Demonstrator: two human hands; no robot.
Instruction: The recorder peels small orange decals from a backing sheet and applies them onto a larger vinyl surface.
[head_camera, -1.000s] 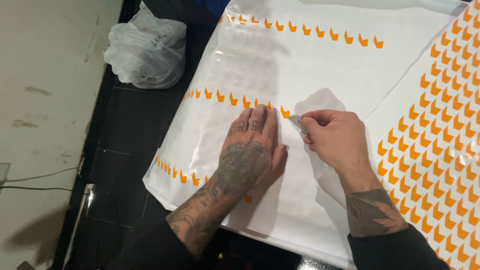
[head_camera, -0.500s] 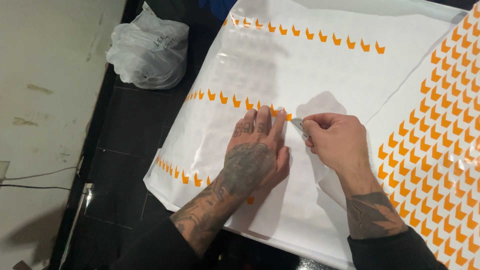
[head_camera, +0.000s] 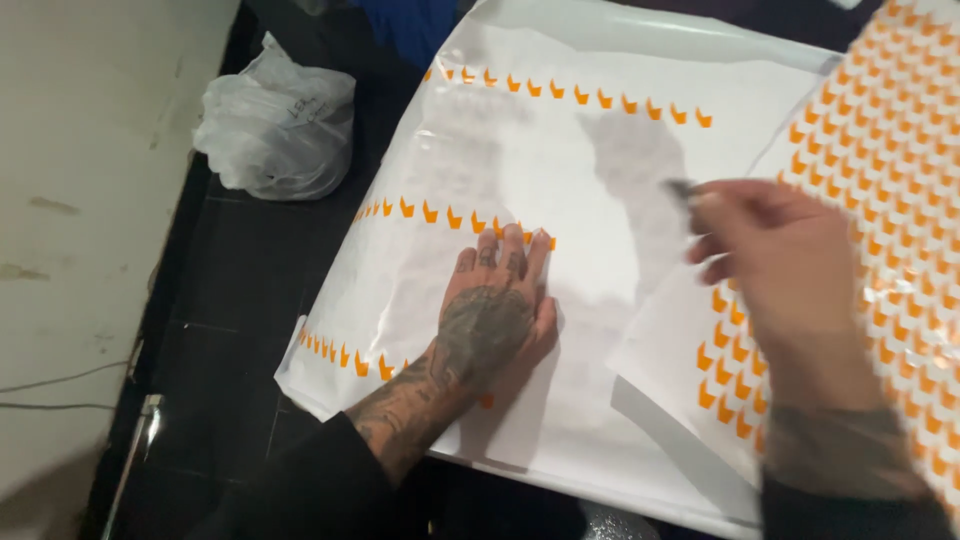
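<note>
White sheet (head_camera: 560, 150) with rows of small orange shapes covers the dark tabletop (head_camera: 250, 290). Near its front edge the left hand (head_camera: 490, 310) lies flat on it, fingers spread straight. The blurred right hand (head_camera: 780, 270) hovers above, fingers pinching a small dark tool (head_camera: 680, 187). A crumpled plastic bag (head_camera: 275, 120) sits at the far left corner.

We see white vinyl sheet (head_camera: 560, 160): smooth, glossy, faint sheen. Orange arrow stickers (head_camera: 470, 220): flat, matt, vinyl-like. Second sheet (head_camera: 900, 170) on right: shiny, reflective film over orange pattern. Counter (head_camera: 250, 270): dark, smooth, slightly glossy. Plastic bag (head_camera: 275, 125): thin, crinkled, translucent white. Wall (head_camera: 80, 200): matt, scuffed paint, we note.
</note>
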